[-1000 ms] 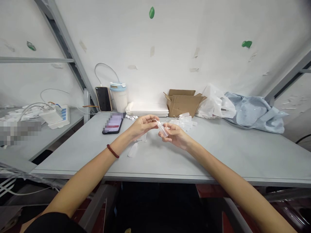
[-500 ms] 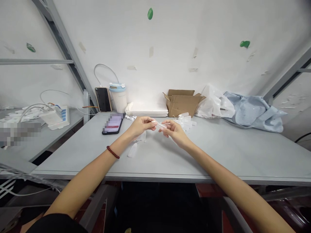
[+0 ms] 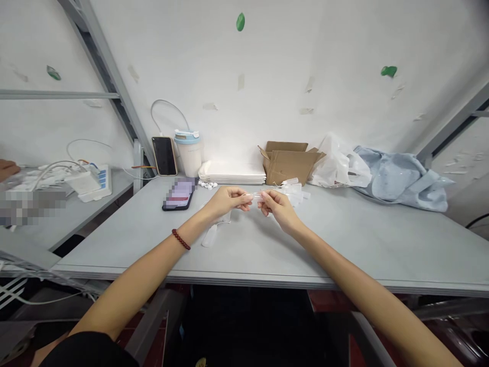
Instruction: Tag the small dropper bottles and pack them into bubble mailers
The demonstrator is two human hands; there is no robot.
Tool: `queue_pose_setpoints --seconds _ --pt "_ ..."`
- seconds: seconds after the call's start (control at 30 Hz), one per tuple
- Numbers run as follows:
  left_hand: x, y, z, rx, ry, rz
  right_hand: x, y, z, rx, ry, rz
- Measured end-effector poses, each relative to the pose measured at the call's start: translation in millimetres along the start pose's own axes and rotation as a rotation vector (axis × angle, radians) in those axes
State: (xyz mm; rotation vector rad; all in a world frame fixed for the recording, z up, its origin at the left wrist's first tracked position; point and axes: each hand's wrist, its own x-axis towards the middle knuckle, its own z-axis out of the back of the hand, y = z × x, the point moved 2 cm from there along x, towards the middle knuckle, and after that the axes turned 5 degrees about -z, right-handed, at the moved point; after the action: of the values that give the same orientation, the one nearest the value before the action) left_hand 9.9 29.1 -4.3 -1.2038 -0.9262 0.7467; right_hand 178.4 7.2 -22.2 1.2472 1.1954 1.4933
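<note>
Between my fingertips, above the middle of the table, is a small clear plastic tube (image 3: 256,197). My left hand (image 3: 234,199) pinches its left end, with the fingers closed. On its other end are the thumb and fingers of my right hand (image 3: 275,205), also closed. Fingers cover much of the tube, so its exact kind is unclear. Under my left wrist lie a translucent flat piece with a thin white string (image 3: 210,236) and another, partly hidden one. Beyond my right hand sits a pile of similar translucent pieces (image 3: 295,193).
Behind my hands stand a cardboard box (image 3: 288,165), a stack of white sheets (image 3: 233,173), a cup (image 3: 190,155) and an upright phone (image 3: 165,156). Another phone (image 3: 179,193) lies flat. A plastic bag (image 3: 336,163) and blue cloth (image 3: 401,176) are right. Another person's hand (image 3: 8,169) shows far left.
My right hand has shifted slightly and its fingers have closed nearer the tube's end; the tube now lies more level. Another person's hand has appeared at the far left.
</note>
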Motion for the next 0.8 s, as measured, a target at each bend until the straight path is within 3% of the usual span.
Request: queue_pose_setpoints --seconds 0.17,0.23,0.37,0.57,0.63,0.8 --pt "-2.8 -2.9 -1.3 0.017 0.076 0.158 -0.1 -0.4 0.2 -0.035 0.008 0.035" --pt "-3.6 -3.8 -1.5 0.054 0.109 0.152 -0.3 -0.3 0.5 -0.079 0.009 0.055" --pt "-4.6 -4.5 -2.1 0.233 0.125 -0.024 -0.5 -0.8 1.7 -0.142 0.010 0.070" --pt "-7.1 -0.9 -6.9 0.490 -0.047 -0.298 0.8 -4.6 3.8 -0.146 0.002 -0.023" --pt "-6.3 0.4 -7.6 0.457 -0.050 -0.263 1.1 -4.5 3.4 -0.114 -0.008 -0.044" --pt "-2.6 0.1 -5.8 0.262 0.087 -0.077 -0.3 -2.4 -1.2 -0.056 0.012 0.003"
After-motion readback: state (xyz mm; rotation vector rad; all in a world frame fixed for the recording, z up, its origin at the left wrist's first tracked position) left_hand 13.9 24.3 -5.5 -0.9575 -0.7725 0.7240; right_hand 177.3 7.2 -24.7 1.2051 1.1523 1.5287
